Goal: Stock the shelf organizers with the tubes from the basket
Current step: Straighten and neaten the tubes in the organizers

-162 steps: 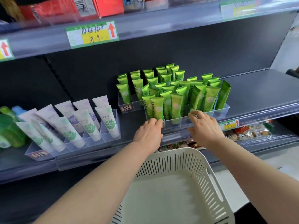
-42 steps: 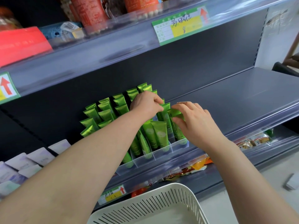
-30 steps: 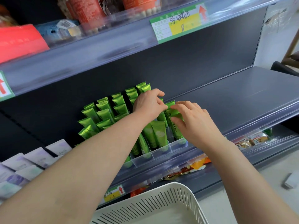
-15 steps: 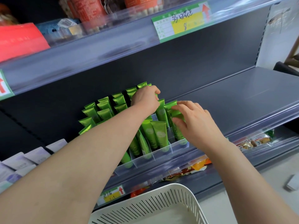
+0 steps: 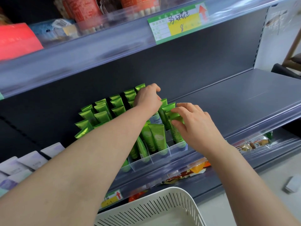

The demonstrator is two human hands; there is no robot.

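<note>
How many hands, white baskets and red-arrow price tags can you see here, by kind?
Hands: 2, left hand and right hand, which pinches a green tube.
White basket: 1.
Red-arrow price tags: 2, upper tag and lower tag.
Total: 5.

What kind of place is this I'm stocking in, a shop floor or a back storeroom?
Most likely a shop floor in a small retail store. Handwritten price labels sit on the shelf edges, identical green tubes stand in rows in a clear organizer, and packaged snacks lie on the lower shelf.
</note>
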